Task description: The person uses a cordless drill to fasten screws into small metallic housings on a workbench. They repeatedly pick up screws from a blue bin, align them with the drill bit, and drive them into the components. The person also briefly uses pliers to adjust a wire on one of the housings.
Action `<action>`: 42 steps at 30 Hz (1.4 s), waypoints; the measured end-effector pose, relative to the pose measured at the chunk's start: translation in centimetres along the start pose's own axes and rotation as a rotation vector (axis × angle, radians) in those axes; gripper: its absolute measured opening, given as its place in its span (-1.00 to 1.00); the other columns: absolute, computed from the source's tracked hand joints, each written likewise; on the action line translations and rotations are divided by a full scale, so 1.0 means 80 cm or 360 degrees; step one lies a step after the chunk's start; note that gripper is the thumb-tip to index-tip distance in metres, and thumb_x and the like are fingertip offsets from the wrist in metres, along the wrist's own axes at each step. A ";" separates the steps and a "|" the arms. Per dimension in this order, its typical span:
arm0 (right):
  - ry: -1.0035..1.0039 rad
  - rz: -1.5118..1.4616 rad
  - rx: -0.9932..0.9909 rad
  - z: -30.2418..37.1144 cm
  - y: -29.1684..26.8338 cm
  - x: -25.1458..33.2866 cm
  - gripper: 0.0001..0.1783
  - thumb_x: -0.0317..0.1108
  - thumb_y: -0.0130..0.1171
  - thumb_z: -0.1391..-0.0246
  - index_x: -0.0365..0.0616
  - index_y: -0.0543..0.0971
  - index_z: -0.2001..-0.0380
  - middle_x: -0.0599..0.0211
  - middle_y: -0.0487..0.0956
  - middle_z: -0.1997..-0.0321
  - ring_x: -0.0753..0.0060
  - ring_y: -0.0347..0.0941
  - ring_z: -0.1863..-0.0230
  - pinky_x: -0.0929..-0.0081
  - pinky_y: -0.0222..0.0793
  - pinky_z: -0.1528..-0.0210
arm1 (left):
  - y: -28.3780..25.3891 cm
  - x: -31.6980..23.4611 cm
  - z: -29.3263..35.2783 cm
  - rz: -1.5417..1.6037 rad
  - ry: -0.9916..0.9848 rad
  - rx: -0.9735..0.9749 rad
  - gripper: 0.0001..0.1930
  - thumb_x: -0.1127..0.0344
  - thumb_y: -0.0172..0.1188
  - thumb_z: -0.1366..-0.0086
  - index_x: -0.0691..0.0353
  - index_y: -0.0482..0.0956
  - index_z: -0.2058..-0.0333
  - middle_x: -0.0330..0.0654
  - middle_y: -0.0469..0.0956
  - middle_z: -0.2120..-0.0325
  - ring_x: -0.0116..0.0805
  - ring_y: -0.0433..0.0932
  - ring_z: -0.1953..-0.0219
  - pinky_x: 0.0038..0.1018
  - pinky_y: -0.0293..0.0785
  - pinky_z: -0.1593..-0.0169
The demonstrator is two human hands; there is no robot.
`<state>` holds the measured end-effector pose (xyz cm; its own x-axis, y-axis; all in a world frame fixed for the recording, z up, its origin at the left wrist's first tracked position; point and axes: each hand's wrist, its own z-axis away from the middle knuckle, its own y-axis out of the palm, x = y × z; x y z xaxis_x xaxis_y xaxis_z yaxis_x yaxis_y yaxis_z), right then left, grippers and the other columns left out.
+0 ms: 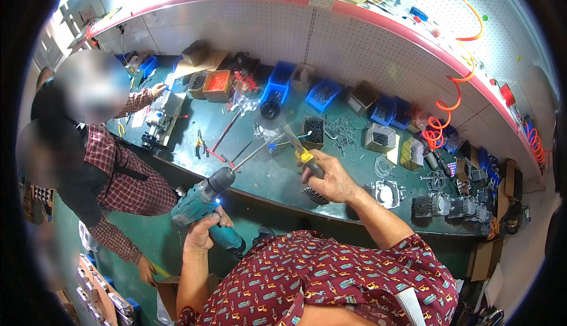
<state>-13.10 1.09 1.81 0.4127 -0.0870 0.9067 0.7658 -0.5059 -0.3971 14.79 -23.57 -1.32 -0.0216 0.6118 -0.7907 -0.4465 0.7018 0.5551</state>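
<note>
Gripping the drill by its handle, the left hand is wrapped closed around it and is the nearer of the two hands. The drill is in the air just before the near edge of the bench, its small lamp lit. Its long axis, carried on by a slim rod from the chuck, slants away from the body and to the right.

The right hand, to the right of the drill, is closed around the handles of yellow-and-grey pliers. Their tips lie near the rod's far end; contact between them cannot be confirmed, nor can the spread of the tips.

Beyond the drill, a dark round piece appears blurred; whether it joins the rod cannot be told. Farther beyond stand blue bins. Well to the drill's right sit finned metal blocks; to its left, a co-worker in checked clothing.
</note>
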 end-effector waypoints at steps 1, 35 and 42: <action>-0.0020 0.0009 0.0005 0.000 0.001 -0.001 -0.70 -0.43 0.05 0.21 -0.34 0.62 0.36 0.16 0.54 0.10 0.23 0.49 0.12 0.36 0.41 0.00 | 0.001 -0.001 0.000 -0.0012 0.0004 0.0004 -0.65 0.22 0.44 -0.05 0.20 0.55 0.22 -0.23 0.49 0.53 -0.26 0.51 0.40 -0.26 0.50 0.14; 0.0908 0.0377 -0.1154 0.116 0.013 -0.226 -0.47 -0.24 0.16 0.09 -0.30 0.56 0.02 -0.20 0.42 0.01 -0.24 0.31 -0.08 -0.06 0.29 -0.15 | 0.070 0.063 -0.095 0.0232 -0.0386 0.0600 -0.65 0.19 0.27 -0.32 0.21 0.47 0.01 -0.30 0.42 0.51 -0.37 0.43 0.36 -0.35 0.41 0.12; 0.1192 0.0440 -0.1256 0.063 0.024 -0.293 -0.38 -0.25 0.20 0.11 -0.20 0.49 -0.10 -0.12 0.37 -0.15 -0.22 0.26 -0.20 -0.05 0.23 -0.24 | 0.064 0.055 -0.096 0.0250 -0.0480 0.0502 -0.64 0.16 0.36 -0.18 0.22 0.52 0.13 -0.27 0.44 0.53 -0.35 0.41 0.40 -0.31 0.41 0.13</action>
<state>-18.83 6.50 -20.89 -0.0841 -0.6401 0.7637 0.0572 -0.7682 -0.6376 5.57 -20.09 -3.98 0.2147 0.7657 -0.6063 -0.1638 0.6402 0.7506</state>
